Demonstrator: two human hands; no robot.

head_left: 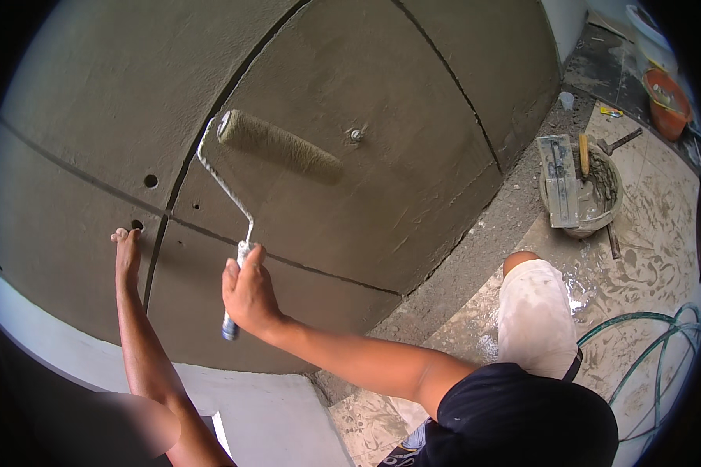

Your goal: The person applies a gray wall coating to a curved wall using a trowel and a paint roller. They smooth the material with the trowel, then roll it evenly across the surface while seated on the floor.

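Note:
My right hand (251,296) is closed around the handle of a paint roller (280,146). Its bent white wire frame runs up to a fluffy sleeve coated in grey, which lies against the wet-looking grey plastered wall (350,70). Farther left, my left hand (127,251) is up at the wall beside a small round hole (137,225). Its fingers look whitish at the tips and slightly apart, with nothing visible in them. Dark grooves divide the wall into panels, and a second round hole (150,181) sits above my left hand.
A bucket (609,194) of grey mix stands on the tiled floor, with a flat trowel (559,183) and a hammer-like tool (621,141) across its rim. An orange bucket (668,105) is at the far right; a green hose (639,317) coils nearer. A metal fitting (356,135) juts from the wall.

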